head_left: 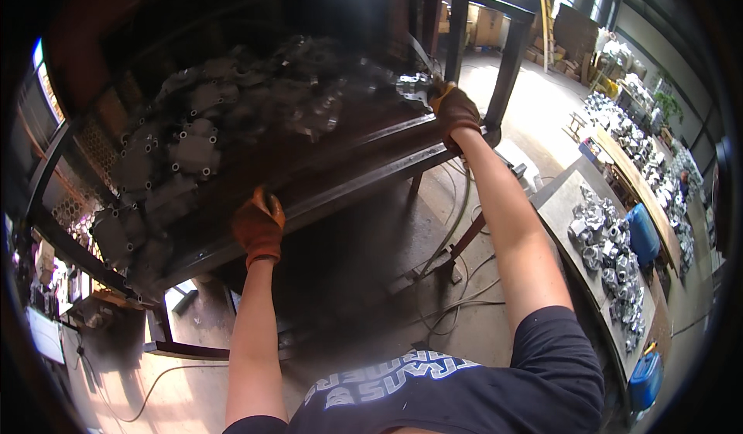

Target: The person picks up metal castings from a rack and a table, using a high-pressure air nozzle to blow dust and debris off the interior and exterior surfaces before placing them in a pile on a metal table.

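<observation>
Both my hands wear orange-brown work gloves. My left hand (260, 225) is closed, its fingers curled at the front rail of a dark metal work table (364, 180); what it holds, if anything, is hidden. My right hand (456, 114) is closed at the table's right end, beside a shiny cast metal part (414, 87). A thin pale strip (421, 53) rises next to that hand; whether it is gripped cannot be made out. Heaped grey metal castings (195, 149) cover the back and left of the table, mostly in shadow.
A dark frame post (508, 69) stands beyond my right hand. To the right, a low table (561, 202) bears more castings (607, 260), with blue containers (642, 233) alongside. Cables (457, 304) trail over the floor below. Further castings (638, 136) lie along the far right.
</observation>
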Action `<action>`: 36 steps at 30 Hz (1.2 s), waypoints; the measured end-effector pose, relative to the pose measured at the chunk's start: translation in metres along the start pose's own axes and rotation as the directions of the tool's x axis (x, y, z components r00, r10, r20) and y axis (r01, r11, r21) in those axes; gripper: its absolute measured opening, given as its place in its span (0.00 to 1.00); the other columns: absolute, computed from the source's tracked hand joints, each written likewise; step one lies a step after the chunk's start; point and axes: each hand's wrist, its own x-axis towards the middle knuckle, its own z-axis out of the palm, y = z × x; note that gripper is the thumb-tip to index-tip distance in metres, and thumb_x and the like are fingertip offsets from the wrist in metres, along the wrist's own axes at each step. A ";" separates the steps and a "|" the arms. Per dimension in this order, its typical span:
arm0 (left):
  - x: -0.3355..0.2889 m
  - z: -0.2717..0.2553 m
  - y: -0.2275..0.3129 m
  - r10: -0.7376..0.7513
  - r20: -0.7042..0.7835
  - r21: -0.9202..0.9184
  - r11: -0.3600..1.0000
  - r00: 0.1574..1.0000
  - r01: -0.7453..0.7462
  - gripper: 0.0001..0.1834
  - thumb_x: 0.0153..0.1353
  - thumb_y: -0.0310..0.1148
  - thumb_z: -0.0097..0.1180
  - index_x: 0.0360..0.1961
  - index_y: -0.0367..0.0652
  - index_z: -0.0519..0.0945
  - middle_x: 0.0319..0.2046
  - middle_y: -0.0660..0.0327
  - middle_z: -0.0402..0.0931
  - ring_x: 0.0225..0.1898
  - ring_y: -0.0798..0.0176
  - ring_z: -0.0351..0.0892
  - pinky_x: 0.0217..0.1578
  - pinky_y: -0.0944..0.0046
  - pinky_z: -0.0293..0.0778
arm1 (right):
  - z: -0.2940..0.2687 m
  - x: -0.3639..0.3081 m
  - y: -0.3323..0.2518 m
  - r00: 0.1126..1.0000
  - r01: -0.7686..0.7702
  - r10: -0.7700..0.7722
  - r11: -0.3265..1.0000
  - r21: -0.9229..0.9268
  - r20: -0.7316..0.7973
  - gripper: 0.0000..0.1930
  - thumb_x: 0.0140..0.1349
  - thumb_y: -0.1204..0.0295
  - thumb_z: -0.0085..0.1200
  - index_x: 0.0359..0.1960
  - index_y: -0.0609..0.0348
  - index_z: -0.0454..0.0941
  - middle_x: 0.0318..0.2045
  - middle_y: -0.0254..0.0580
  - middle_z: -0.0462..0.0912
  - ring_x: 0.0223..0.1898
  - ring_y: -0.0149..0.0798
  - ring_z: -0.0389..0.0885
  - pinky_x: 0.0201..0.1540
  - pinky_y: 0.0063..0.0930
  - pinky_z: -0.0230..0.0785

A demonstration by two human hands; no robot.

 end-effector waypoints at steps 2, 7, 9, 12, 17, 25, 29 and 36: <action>0.000 0.004 -0.002 0.025 -0.021 -0.023 0.999 0.999 -0.025 0.14 0.60 0.41 0.57 0.46 0.52 0.81 0.30 0.54 0.83 0.34 0.48 0.83 0.35 0.51 0.77 | 0.003 0.014 0.003 0.974 0.085 -0.035 0.971 -0.221 0.224 0.23 0.60 0.55 0.57 0.55 0.49 0.78 0.46 0.54 0.83 0.51 0.57 0.80 0.52 0.47 0.73; 0.000 0.008 0.003 0.032 -0.053 -0.013 0.999 0.998 -0.033 0.14 0.60 0.41 0.56 0.46 0.50 0.81 0.30 0.53 0.82 0.33 0.48 0.83 0.35 0.51 0.77 | 0.062 0.075 0.039 0.977 0.164 -0.130 0.966 -0.202 0.170 0.21 0.60 0.57 0.56 0.56 0.39 0.78 0.50 0.51 0.82 0.52 0.54 0.80 0.54 0.46 0.72; -0.001 0.002 -0.004 0.023 -0.032 0.037 0.999 0.999 -0.022 0.15 0.60 0.40 0.56 0.47 0.50 0.80 0.30 0.53 0.82 0.33 0.48 0.83 0.35 0.51 0.77 | 0.051 0.045 0.020 0.945 0.308 -0.303 0.951 -0.022 0.122 0.20 0.57 0.62 0.56 0.54 0.46 0.80 0.47 0.54 0.83 0.50 0.57 0.81 0.52 0.43 0.72; 0.001 -0.002 0.005 -0.004 -0.013 0.034 0.999 1.000 0.005 0.14 0.61 0.40 0.56 0.46 0.50 0.80 0.31 0.53 0.83 0.34 0.46 0.83 0.36 0.51 0.77 | 0.047 0.038 0.011 0.995 0.097 -0.097 0.995 0.016 0.027 0.19 0.59 0.61 0.55 0.52 0.49 0.81 0.44 0.57 0.83 0.50 0.57 0.80 0.53 0.42 0.72; 0.000 0.000 0.002 -0.032 -0.028 0.024 0.999 0.999 0.032 0.13 0.62 0.42 0.55 0.45 0.50 0.80 0.32 0.52 0.82 0.35 0.45 0.83 0.36 0.50 0.77 | 0.051 0.030 0.007 0.951 0.254 -0.219 0.956 -0.149 0.218 0.24 0.58 0.62 0.54 0.59 0.45 0.75 0.47 0.54 0.82 0.49 0.58 0.80 0.51 0.43 0.73; -0.001 -0.003 0.003 -0.052 0.073 0.083 0.996 0.996 0.046 0.16 0.63 0.44 0.54 0.50 0.53 0.78 0.33 0.53 0.83 0.35 0.46 0.83 0.36 0.49 0.78 | 0.055 -0.028 0.012 0.915 0.381 -0.358 0.918 -0.106 0.187 0.29 0.59 0.64 0.54 0.65 0.36 0.69 0.52 0.49 0.79 0.51 0.54 0.79 0.52 0.43 0.72; 0.003 -0.001 -0.001 -0.042 0.052 0.075 0.996 0.998 0.038 0.16 0.63 0.44 0.54 0.50 0.53 0.78 0.34 0.53 0.83 0.36 0.45 0.83 0.36 0.48 0.78 | 0.046 -0.046 0.001 0.868 0.479 -0.467 0.877 -0.033 0.170 0.26 0.56 0.62 0.57 0.59 0.39 0.74 0.47 0.50 0.82 0.49 0.55 0.80 0.52 0.43 0.73; 0.004 0.000 0.004 -0.115 0.129 0.082 0.991 0.985 0.105 0.16 0.63 0.45 0.54 0.49 0.54 0.79 0.34 0.53 0.83 0.35 0.45 0.83 0.36 0.49 0.78 | 0.023 -0.097 -0.010 0.910 0.370 -0.383 0.923 0.104 0.159 0.21 0.56 0.58 0.60 0.50 0.49 0.79 0.39 0.55 0.84 0.45 0.58 0.81 0.47 0.42 0.74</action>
